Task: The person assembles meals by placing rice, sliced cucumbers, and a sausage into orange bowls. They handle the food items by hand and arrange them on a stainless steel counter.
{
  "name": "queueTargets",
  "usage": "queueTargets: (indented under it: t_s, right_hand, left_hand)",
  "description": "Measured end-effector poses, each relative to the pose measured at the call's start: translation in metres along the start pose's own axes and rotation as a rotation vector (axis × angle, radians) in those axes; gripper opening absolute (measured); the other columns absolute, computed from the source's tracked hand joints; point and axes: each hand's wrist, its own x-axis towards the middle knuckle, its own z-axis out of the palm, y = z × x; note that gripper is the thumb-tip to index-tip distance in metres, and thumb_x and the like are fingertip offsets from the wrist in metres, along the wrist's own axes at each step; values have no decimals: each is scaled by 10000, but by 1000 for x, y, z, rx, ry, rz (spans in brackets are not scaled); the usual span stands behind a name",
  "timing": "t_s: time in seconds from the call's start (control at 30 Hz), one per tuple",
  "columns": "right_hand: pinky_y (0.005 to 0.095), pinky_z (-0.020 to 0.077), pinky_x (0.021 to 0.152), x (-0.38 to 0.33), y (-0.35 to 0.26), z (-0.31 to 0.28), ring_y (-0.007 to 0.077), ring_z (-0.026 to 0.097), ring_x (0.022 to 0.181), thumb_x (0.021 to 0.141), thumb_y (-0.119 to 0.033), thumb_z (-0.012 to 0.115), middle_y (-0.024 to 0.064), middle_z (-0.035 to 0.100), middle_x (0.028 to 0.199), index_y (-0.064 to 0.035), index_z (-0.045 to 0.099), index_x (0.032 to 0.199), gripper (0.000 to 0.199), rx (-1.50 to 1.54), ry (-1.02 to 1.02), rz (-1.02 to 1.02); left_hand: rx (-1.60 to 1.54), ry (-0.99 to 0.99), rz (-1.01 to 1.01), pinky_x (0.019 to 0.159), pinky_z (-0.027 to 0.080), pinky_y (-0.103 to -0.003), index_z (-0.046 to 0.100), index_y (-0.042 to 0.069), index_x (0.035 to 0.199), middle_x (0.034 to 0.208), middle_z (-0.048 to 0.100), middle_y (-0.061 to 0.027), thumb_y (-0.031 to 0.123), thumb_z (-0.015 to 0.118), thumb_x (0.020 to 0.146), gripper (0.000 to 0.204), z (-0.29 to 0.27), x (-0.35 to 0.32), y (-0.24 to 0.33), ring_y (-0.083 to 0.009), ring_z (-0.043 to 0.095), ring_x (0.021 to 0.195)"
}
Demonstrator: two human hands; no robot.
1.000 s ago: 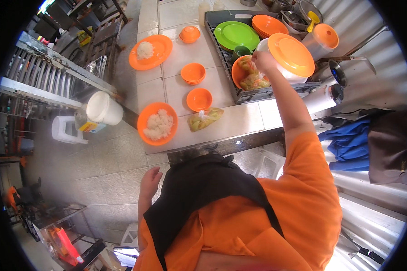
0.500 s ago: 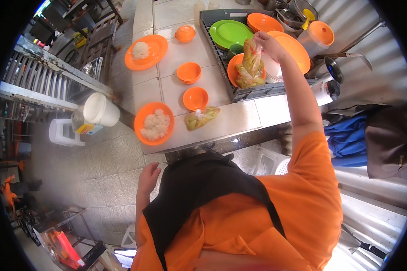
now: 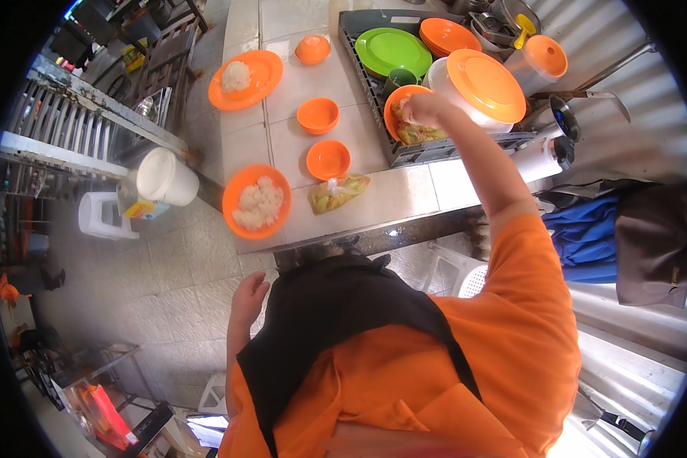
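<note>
Reaching forward in the head view, the right hand (image 3: 429,111) dips into the orange bowl (image 3: 391,124) in the grey crate (image 3: 404,158), fingers bent against the bagged food (image 3: 421,136) — whether they pinch the plastic or merely touch it, I cannot tell. Half a second ago a bag hung raised above that bowl; now the bagged food lies low inside it, beneath the hand, so I judge the bag was lowered back rather than carried out. The left hand (image 3: 249,296) hangs relaxed and empty, short of the counter (image 3: 393,202).

Beyond the right hand sit a green cup (image 3: 400,79) and green plates (image 3: 393,49); right of it, a white container under an orange lid (image 3: 487,85). To its left, small bowls (image 3: 317,114) and a second bag (image 3: 339,194) rest on pale tiles. Ahead of the left hand stands a rice dish (image 3: 232,208); left of that hand spreads tiled floor (image 3: 168,305), with a white bucket (image 3: 162,179) farther off. Corrugated wall (image 3: 626,65) rises to the right — blue cloth (image 3: 584,237) hangs there.
</note>
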Motion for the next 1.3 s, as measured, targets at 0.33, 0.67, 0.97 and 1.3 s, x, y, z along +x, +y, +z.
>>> queueTargets:
  t_s: [0.33, 0.67, 0.97, 1.3]
  right_hand:
    - [386, 466, 955, 4, 21, 43, 312, 589, 1115, 832, -259, 634, 115, 592, 1250, -158, 751, 986, 218, -150, 279, -93]
    - [318, 483, 764, -24, 43, -22, 160, 588, 804, 921, -252, 626, 39, 662, 894, -94, 642, 1007, 180, 654, 179, -97]
    - [334, 478, 689, -23, -46, -39, 165, 583, 759, 946, -320, 616, 57, 635, 831, -43, 618, 979, 278, 887, 477, -333]
    - [407, 497, 740, 13, -165, 30, 305, 652, 850, 903, -326, 622, 182, 669, 907, 11, 616, 1018, 356, 921, 302, -58]
  left_hand:
    - [45, 0, -11, 922, 496, -361, 619, 12, 1192, 1148, 649, -170, 230, 645, 905, 362, -3, -1, -9, -279, 638, 1067]
    - [72, -31, 15, 924, 491, -354, 615, 0, 1194, 1140, 657, -168, 252, 631, 910, 380, 1, 9, 13, -265, 635, 1075]
    - [46, -35, 93, 911, 490, -343, 623, 5, 1163, 1105, 663, -165, 230, 621, 923, 329, -7, 24, 73, -259, 642, 1046]
    - [123, -65, 303, 881, 492, -311, 642, 9, 1143, 1080, 679, -110, 192, 619, 919, 290, -13, 89, 171, -191, 643, 993]
